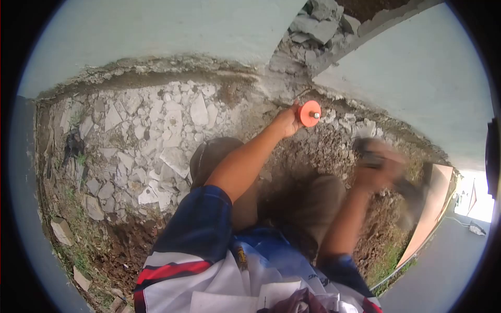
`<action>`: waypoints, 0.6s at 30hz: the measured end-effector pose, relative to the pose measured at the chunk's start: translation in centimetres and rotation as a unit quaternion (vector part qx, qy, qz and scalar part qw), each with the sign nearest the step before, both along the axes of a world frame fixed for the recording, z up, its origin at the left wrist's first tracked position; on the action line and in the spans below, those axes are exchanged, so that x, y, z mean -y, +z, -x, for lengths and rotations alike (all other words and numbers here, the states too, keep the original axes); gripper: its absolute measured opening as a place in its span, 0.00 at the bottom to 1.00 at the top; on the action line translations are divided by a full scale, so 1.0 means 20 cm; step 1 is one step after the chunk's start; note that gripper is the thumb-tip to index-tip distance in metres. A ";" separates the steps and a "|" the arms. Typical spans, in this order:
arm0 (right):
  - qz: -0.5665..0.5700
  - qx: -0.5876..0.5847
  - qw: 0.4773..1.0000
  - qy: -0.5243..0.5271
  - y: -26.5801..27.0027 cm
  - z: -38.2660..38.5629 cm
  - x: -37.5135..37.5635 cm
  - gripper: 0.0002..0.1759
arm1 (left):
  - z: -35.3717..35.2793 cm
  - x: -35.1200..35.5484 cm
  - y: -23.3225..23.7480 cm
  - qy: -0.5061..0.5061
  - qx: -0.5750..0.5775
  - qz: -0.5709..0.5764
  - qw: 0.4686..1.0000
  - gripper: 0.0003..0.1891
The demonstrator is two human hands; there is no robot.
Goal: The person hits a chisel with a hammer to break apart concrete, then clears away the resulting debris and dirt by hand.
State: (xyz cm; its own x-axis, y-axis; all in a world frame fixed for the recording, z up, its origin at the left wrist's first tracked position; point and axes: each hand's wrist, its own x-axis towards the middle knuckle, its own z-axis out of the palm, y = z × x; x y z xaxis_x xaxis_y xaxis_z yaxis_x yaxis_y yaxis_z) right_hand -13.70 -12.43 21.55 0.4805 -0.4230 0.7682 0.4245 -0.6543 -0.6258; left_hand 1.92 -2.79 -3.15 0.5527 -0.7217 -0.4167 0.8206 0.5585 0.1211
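My left hand (pixel 287 122) is closed round a chisel with a round orange hand guard (pixel 307 113); its metal striking end points up toward me. The chisel's tip is hidden below the guard, near the foot of the pale wall. Off to the right, my right hand (pixel 380 166) is smeared by motion but wrapped round what looks like a hammer (pixel 411 201). Dark blurred parts of that tool show on both sides of the fist, apart from the chisel. Loose soil and stones (pixel 329 148) lie between the two hands.
Broken concrete rubble (pixel 156 125) covers the ground on the left. A pale wall (pixel 172 31) runs along the far side, with a gap full of rubble (pixel 318 26). A brownish board (pixel 429 208) leans at the right, beside a thin cable (pixel 441 219).
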 end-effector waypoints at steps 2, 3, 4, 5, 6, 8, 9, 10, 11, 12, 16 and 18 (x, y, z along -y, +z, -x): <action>-0.190 -0.448 0.873 -0.021 -0.48 0.05 -0.19 0.09 | -0.04 0.03 -0.08 -0.020 0.013 0.018 1.000 0.22; -0.332 -0.554 0.764 0.002 -0.48 0.09 -0.29 0.09 | 0.04 0.01 -0.08 -0.028 0.007 0.015 0.999 0.22; -0.315 -0.535 0.783 0.020 -0.44 0.08 -0.27 0.10 | 0.01 0.00 -0.03 -0.029 0.020 0.019 0.999 0.22; -0.299 -0.516 0.802 0.038 -0.39 0.08 -0.26 0.11 | 0.02 0.00 -0.03 -0.031 0.022 0.023 0.999 0.22; -0.290 -0.513 0.807 0.039 -0.31 0.20 -0.26 0.11 | 0.01 0.00 -0.05 -0.009 0.006 0.026 1.000 0.22; -0.141 -0.445 0.883 0.040 -0.09 0.20 -0.20 0.25 | -0.03 -0.01 0.00 -0.011 0.034 0.012 0.999 0.22; -0.182 -0.314 0.932 0.021 0.01 0.16 -0.20 0.27 | 0.00 -0.02 0.01 -0.015 0.036 0.001 0.999 0.21; -0.171 -0.219 0.960 0.029 0.11 0.14 -0.15 0.23 | -0.01 -0.02 -0.01 -0.017 0.033 0.004 0.999 0.21; -0.150 -0.126 0.980 0.040 0.22 0.13 -0.09 0.20 | -0.01 -0.01 -0.06 -0.021 0.028 0.005 0.999 0.20; -0.087 -0.032 0.992 0.080 0.43 0.08 -0.12 0.14 | -0.01 -0.01 -0.10 -0.026 0.022 0.003 0.999 0.20; 0.046 0.199 0.977 0.056 0.97 0.10 0.07 0.17 | -0.01 -0.02 -0.02 -0.012 0.000 -0.018 1.000 0.19; 0.011 0.343 0.939 0.038 1.08 0.08 0.17 0.25 | -0.01 -0.04 0.03 -0.011 -0.001 -0.033 0.999 0.18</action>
